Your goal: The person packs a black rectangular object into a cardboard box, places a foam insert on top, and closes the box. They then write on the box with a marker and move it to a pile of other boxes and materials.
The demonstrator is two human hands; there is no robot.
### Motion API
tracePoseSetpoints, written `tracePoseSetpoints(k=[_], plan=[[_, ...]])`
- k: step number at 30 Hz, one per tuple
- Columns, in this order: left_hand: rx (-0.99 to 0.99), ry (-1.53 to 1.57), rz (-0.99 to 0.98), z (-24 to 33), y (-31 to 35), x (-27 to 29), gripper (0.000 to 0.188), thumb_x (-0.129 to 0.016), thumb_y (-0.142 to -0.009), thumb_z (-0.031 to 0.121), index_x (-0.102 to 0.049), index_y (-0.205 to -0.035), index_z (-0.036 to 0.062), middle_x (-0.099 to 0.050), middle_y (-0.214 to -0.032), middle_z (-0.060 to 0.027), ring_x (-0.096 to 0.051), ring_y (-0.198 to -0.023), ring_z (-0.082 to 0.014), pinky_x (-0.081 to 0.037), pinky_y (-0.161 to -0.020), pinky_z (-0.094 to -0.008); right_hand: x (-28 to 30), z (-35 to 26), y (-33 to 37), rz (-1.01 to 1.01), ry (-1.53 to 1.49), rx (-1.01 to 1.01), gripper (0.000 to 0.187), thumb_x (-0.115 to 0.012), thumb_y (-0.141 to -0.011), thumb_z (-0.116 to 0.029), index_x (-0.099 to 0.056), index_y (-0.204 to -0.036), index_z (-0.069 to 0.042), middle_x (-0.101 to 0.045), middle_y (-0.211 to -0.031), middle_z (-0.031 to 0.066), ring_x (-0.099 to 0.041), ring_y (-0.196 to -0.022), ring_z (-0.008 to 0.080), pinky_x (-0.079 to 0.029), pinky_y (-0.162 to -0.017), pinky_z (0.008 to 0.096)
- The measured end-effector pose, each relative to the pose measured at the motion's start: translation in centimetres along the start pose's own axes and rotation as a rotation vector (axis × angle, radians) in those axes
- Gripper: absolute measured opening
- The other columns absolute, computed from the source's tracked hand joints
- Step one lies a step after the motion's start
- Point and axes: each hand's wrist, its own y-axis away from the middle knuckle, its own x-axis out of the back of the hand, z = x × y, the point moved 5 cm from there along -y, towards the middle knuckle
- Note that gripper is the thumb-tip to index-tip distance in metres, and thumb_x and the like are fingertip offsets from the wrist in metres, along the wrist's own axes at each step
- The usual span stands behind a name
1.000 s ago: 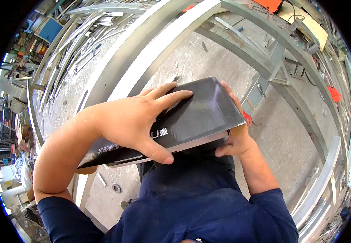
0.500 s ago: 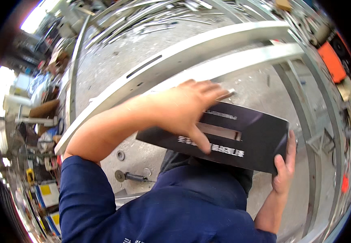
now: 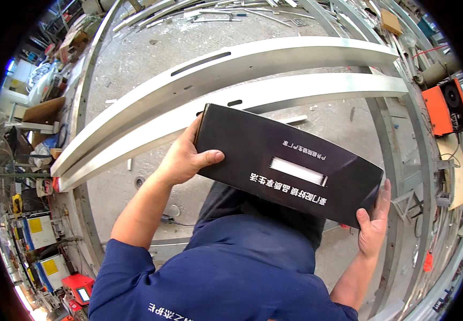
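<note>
A long black cardboard box [image 3: 242, 144] with white lettering and a white cut-out slot is held before my body, tilted with its left end farther away. My left hand [image 3: 186, 159] grips the left end, thumb lying on the printed face and fingers behind the edge. At the opposite end, my right hand [image 3: 373, 227] holds the right edge, its thumb at the near corner and its fingers along the side. Just beyond the box run two long pale metal profiles [image 3: 295, 58] with slots cut in them.
Grey metal frame bars [image 3: 389, 123] stand at the right, with an orange machine [image 3: 439, 112] past them. Loose metal strips [image 3: 210, 12] lie on the far floor. Along the left are white units with yellow labels [image 3: 41, 232] and a red device [image 3: 79, 288].
My left hand has moved left from above the box's face and taken hold of its left end. The right hand keeps its grip. The view has shifted slightly.
</note>
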Motion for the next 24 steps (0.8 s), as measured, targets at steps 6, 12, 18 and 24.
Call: tracePoseSetpoints(k=[6,12,18,24], plan=[[-0.055,-0.527,0.113,2.9,0.0,-0.3,0.103,-0.089,-0.070,0.023,-0.030,-0.152,0.0030,-0.046,-0.145,-0.0226,-0.044,-0.137,-0.0327,-0.038,-0.113,-0.0419,-3.6,-6.6,-2.4,0.051,0.675,0.315,0.062,-0.083,-0.072,-0.017,-0.059,-0.128,-0.004,-0.057,-0.131,0.0130,-0.052,-0.125,0.0311,-0.038,-0.108,0.0401],[-0.334,-1.195,-0.027,7.3,-0.5,-5.5,0.114,-0.092,-0.054,0.038,-0.037,-0.151,0.0124,-0.036,-0.156,-0.0124,-0.024,-0.149,-0.0349,-0.021,-0.120,-0.0540,-12.6,-8.1,-4.7,-0.314,0.836,0.486,0.042,-0.084,-0.068,-0.021,-0.068,-0.103,-0.004,-0.061,-0.103,0.0102,-0.057,-0.098,0.0307,-0.043,-0.090,0.0412],[-0.521,-1.240,-0.120,6.9,-2.2,-8.5,0.119,-0.086,-0.051,0.061,-0.040,-0.148,0.0109,-0.041,-0.151,-0.0107,-0.026,-0.147,-0.0354,-0.010,-0.122,-0.0579,-15.1,-7.7,-5.4,-0.465,0.903,0.487,0.019,-0.073,-0.079,-0.010,-0.059,-0.091,-0.005,-0.059,-0.091,0.0109,-0.056,-0.090,0.0323,-0.044,-0.081,0.0433],[-0.520,-1.233,-0.130,7.0,-1.5,-8.2,0.117,-0.085,-0.053,0.063,-0.041,-0.148,0.0090,-0.040,-0.150,-0.0114,-0.029,-0.145,-0.0356,-0.011,-0.122,-0.0587,-14.0,-8.9,-7.3,-0.574,0.563,0.036,0.029,-0.070,-0.085,-0.012,-0.054,-0.106,-0.002,-0.064,-0.082,0.0148,-0.063,-0.079,0.0338,-0.049,-0.072,0.0411]])
